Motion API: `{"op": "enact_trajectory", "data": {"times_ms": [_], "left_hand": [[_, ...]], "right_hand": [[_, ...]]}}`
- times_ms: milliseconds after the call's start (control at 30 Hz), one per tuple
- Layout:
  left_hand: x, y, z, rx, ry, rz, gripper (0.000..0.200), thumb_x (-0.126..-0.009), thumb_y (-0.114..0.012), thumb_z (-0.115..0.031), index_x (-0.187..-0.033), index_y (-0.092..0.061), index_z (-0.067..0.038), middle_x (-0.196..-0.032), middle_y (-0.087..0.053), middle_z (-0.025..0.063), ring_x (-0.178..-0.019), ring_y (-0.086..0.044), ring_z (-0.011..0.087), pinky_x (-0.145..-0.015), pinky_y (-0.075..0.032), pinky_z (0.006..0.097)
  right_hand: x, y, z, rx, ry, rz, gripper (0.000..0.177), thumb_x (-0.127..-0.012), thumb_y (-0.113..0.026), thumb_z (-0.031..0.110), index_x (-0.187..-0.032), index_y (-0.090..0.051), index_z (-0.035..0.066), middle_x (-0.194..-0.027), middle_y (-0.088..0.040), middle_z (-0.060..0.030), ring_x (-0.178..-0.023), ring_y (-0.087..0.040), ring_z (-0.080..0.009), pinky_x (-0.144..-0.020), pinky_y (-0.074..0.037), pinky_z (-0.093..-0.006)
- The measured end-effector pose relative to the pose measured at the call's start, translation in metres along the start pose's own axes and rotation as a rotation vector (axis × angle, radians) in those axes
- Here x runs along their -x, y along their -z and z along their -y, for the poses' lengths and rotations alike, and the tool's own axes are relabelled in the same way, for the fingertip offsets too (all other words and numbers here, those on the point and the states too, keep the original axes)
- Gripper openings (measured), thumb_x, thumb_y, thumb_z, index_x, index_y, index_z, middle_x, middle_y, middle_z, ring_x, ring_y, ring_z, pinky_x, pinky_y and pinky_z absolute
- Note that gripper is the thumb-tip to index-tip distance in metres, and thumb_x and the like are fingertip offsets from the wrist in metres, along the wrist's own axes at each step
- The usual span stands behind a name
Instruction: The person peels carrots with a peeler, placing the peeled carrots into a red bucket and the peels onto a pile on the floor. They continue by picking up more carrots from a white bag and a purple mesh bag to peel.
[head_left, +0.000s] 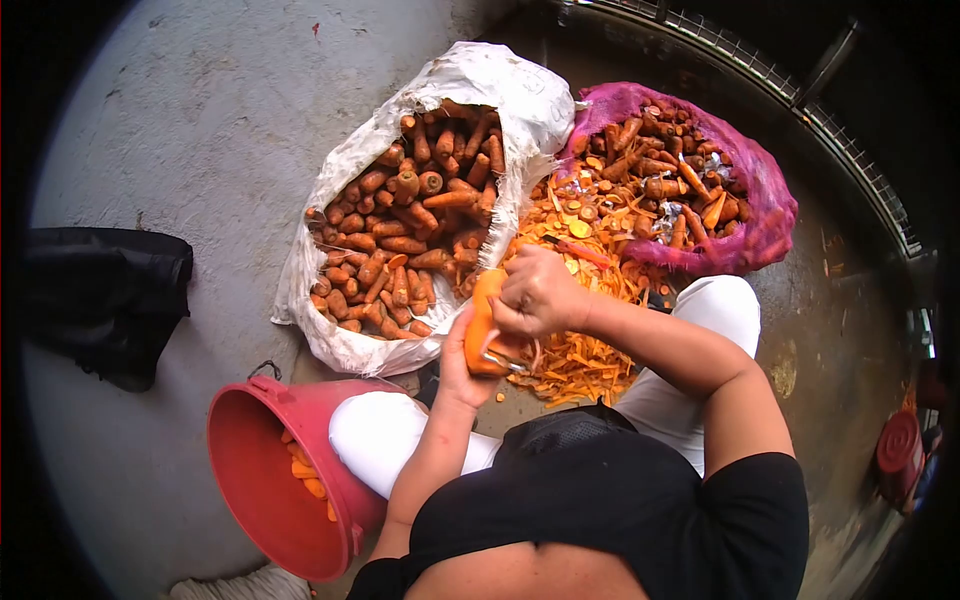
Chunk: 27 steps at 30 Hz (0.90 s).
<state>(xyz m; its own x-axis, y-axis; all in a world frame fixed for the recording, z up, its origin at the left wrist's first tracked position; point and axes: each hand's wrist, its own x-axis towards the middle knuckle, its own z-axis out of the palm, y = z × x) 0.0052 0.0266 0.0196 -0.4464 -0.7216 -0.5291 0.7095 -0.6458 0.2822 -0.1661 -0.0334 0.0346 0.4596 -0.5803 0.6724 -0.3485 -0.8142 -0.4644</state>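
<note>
My left hand (460, 362) is closed around a thick, peeled orange carrot (480, 318), held tilted in front of my lap. On its right side my right hand (543, 292) grips a peeler (496, 359), whose metal end lies against the lower part of the carrot. Fingers cover most of the peeler's handle. Beneath and beyond my hands spreads a heap of orange peelings (585, 372). What looks like a red-handled knife (580, 252) rests on the heap.
An open white sack (325, 200) full of unpeeled carrots (400, 240) lies ahead on the left. To its right is a pink mesh sack (770, 190) with carrots and scraps. A tilted red bucket (235, 470) beside my left leg contains peeled carrots (305, 470). Black cloth (105, 295) hangs far left.
</note>
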Motion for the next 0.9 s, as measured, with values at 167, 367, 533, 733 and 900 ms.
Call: {"op": "enact_trajectory", "data": {"times_ms": [167, 367, 533, 733, 900], "left_hand": [[-0.007, 0.01, -0.016, -0.022, -0.017, -0.005, 0.048, -0.092, -0.05, -0.043, -0.124, -0.052, -0.007, -0.109, -0.061, 0.014, -0.093, -0.063, 0.0271, -0.078, -0.054, 0.0444], [0.013, 0.0, 0.005, -0.128, 0.101, 0.123, 0.052, -0.093, -0.048, -0.042, -0.126, -0.049, -0.002, -0.105, -0.061, 0.0208, -0.081, -0.066, 0.0325, -0.061, -0.058, 0.0439], [0.004, 0.004, 0.001, -0.065, 0.01, 0.098, 0.053, -0.094, -0.046, -0.045, -0.127, -0.049, -0.004, -0.106, -0.062, 0.0187, -0.091, -0.063, 0.0299, -0.078, -0.054, 0.0402], [0.01, -0.015, 0.003, 0.038, 0.006, 0.009, 0.042, -0.096, -0.045, -0.04, -0.125, -0.052, -0.011, -0.112, -0.061, 0.0083, -0.099, -0.061, 0.0232, -0.086, -0.051, 0.0414], [0.019, -0.01, 0.001, 0.025, 0.052, 0.116, 0.04, -0.095, -0.048, -0.04, -0.123, -0.053, -0.011, -0.111, -0.061, 0.0074, -0.098, -0.062, 0.0209, -0.086, -0.052, 0.0375]], "right_hand": [[-0.01, -0.017, -0.032, 0.04, -0.295, 0.106, 0.036, -0.079, -0.061, 0.022, -0.044, -0.055, 0.015, -0.047, -0.05, -0.0043, -0.048, -0.049, -0.0187, -0.058, -0.041, -0.0321], [0.026, 0.026, -0.148, 0.607, -0.646, 0.009, 0.043, -0.084, -0.053, 0.032, -0.048, -0.062, 0.009, -0.046, -0.057, -0.004, -0.044, -0.055, -0.018, -0.064, -0.047, -0.0328], [-0.007, 0.024, -0.076, 0.124, -0.668, -0.032, 0.042, -0.085, -0.053, 0.022, -0.046, -0.06, 0.008, -0.037, -0.047, -0.0034, -0.03, -0.043, -0.0133, -0.037, -0.036, -0.0297], [-0.011, 0.018, 0.015, 0.026, -0.127, 0.007, 0.036, -0.077, -0.062, 0.016, -0.044, -0.047, 0.012, -0.045, -0.047, -0.001, -0.049, -0.043, -0.0205, -0.058, -0.033, -0.0343], [-0.014, 0.015, 0.039, 0.07, -0.026, 0.045, 0.036, -0.073, -0.063, 0.015, -0.043, -0.044, 0.013, -0.045, -0.046, -0.0008, -0.048, -0.043, -0.0208, -0.055, -0.032, -0.0342]]}}
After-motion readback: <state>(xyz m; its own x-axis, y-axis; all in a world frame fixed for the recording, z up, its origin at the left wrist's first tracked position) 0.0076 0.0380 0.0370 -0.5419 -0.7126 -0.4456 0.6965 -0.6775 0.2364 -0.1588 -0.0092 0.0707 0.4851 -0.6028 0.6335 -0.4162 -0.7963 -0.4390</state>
